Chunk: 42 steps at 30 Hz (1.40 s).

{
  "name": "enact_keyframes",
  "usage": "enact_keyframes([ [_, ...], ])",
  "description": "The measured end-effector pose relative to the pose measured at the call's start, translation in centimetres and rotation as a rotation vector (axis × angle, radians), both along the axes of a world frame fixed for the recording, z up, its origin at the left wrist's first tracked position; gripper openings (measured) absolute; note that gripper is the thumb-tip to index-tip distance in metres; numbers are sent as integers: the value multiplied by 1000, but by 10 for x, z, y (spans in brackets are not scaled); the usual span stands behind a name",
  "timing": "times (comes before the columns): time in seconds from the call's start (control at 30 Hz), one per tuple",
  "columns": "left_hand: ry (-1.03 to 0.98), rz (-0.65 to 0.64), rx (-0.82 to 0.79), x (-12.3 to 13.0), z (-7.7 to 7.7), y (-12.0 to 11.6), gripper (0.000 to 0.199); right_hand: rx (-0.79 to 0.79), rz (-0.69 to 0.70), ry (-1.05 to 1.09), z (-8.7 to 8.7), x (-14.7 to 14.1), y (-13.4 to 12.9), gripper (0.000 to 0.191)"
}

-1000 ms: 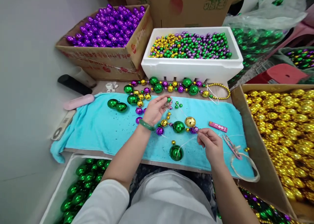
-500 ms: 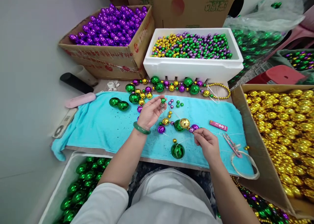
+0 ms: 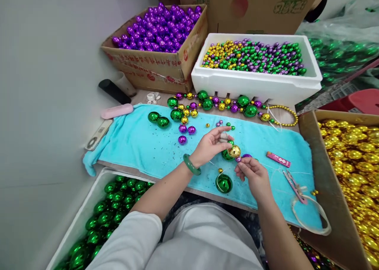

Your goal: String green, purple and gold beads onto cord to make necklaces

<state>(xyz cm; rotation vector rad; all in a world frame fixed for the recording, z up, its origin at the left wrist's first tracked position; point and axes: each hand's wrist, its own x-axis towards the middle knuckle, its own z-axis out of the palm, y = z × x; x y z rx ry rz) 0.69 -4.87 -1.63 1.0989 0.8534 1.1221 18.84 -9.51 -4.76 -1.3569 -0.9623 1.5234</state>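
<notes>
My left hand (image 3: 211, 144), a green bangle at its wrist, has its thumb against a small green bead (image 3: 231, 143) on a thin string. That bead sits right beside a large gold bead (image 3: 234, 151). Fingers of my right hand (image 3: 255, 177) pinch the strand at a small purple bead (image 3: 238, 159) just below the gold one. Behind the gold bead a big green bead (image 3: 227, 155) is partly covered. A larger purple bead (image 3: 246, 156) shows above my right fingers. Nearer me lies another big green bead (image 3: 224, 183) with a small gold bead (image 3: 220, 170).
A turquoise towel (image 3: 133, 143) covers the table. Along its back runs a finished-looking bead strand (image 3: 243, 101). Pliers-like pink snips (image 3: 295, 186) and a pink packet (image 3: 278, 159) lie right. Boxes of purple (image 3: 142, 66), mixed (image 3: 254, 82) and gold beads (image 3: 328, 175) stand around.
My left hand has moved right, toward my right hand, bringing the small green bead along the string up to the gold bead. The camera view has turned slightly left.
</notes>
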Motion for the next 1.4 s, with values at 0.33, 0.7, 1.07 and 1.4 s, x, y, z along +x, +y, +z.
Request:
enact_keyframes([
  [0.33,1434,257,300,-80,-20,31,26,99,-61,129,5,15,-1,23],
  [0.7,1354,275,156,-74,-40,38,30,138,-4,69,13,7,-2,23],
  [1.07,-452,364,-433,-59,17,23,14,56,73,-6,14,-5,-6,27],
  [1.4,-467,391,-377,-56,19,14,20,-20,64,-30,16,-10,-9,27],
])
